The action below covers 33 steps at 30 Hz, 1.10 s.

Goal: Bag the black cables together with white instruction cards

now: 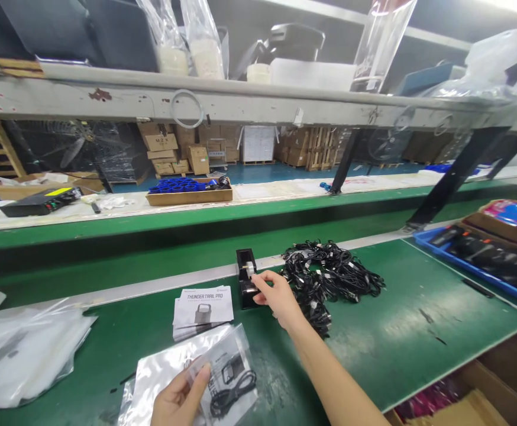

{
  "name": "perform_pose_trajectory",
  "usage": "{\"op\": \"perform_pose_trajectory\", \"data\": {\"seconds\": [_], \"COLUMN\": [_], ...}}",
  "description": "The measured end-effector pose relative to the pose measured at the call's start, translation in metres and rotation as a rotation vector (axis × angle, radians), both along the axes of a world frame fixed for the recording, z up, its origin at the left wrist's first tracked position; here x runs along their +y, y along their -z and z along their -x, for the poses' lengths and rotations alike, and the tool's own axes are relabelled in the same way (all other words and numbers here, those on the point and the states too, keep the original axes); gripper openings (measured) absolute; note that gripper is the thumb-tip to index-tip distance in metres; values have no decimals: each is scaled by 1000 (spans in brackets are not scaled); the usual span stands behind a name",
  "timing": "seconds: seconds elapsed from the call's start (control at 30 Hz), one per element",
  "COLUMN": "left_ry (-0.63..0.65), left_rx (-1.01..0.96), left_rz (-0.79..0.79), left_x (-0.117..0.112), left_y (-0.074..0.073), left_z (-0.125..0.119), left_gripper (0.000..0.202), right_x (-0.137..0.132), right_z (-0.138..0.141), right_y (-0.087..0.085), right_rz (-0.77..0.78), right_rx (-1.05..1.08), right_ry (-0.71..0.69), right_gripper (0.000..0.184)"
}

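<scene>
My left hand (181,396) grips a clear plastic bag (225,376) near the bottom edge; the bag holds a booklet and a coiled black cable. My right hand (276,296) reaches forward to a black tape dispenser (246,278), its fingertips pinched at the tape end on the dispenser. A stack of "Thunder Trail Pro" booklets (203,306) lies just left of the dispenser. A heap of bundled black cables (329,275) sits right of my right hand.
Empty clear bags (23,349) lie at the left on the green mat (400,331). A blue tray (484,260) with dark items stands at the right, cardboard boxes (475,402) at the lower right. A shelf (241,100) runs overhead.
</scene>
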<state>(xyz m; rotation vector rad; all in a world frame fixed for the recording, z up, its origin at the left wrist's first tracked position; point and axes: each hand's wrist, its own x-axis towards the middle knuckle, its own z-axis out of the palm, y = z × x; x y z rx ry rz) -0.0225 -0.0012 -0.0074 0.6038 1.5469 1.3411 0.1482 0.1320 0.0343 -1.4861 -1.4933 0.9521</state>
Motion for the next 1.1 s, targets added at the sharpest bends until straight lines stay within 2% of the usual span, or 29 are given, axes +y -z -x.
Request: {"op": "perform_pose_trajectory", "data": {"seconds": [0.2,0.3,0.37,0.43,0.47,0.53,0.57,0.6,0.73,0.8,0.87,0.97,1.03,1.1], "left_ry": [-2,-13,-34,-41,-36,-37,-44,-52,-138,-179,-184,-145,-107,-68], "left_rx": [-67,-108,-125,-136,-142,-133,-114,-84,64,91,57,-102,-225,-293], "left_rz": [22,27,17,5,4,18,30,48,41,4,-5,47,61,52], "left_x": [3,3,3,2,1,0,0,0,-4,-7,-9,-9,-8,-10], "left_y": [6,5,3,1,0,-4,-6,-9,-18,-18,-15,-9,-7,-8], "left_z": [5,6,6,6,6,6,5,4,-4,-8,-8,-1,6,16], "left_gripper": [37,40,42,43,43,43,43,42,35,34,36,42,45,44], "right_x": [-30,-44,-56,-72,-80,-94,-98,-101,-100,-96,-94,-95,-97,-97], "right_z": [2,-3,-5,-4,-2,6,11,17,37,40,38,31,24,17], "right_y": [19,21,14,4,-1,-8,-9,-9,0,1,-1,-3,-3,-5], "right_rz": [-75,-118,-90,49,133,247,260,260,269,275,233,109,63,42], "right_rx": [13,-48,-41,105,221,452,519,546,358,196,-16,-321,-400,-385], "right_ry": [20,72,13,-149,-242,-370,-388,-379,-243,-226,-214,-191,-228,-330], "right_gripper": [23,19,19,14,26,66,77,78,37,26,29,45,47,45]}}
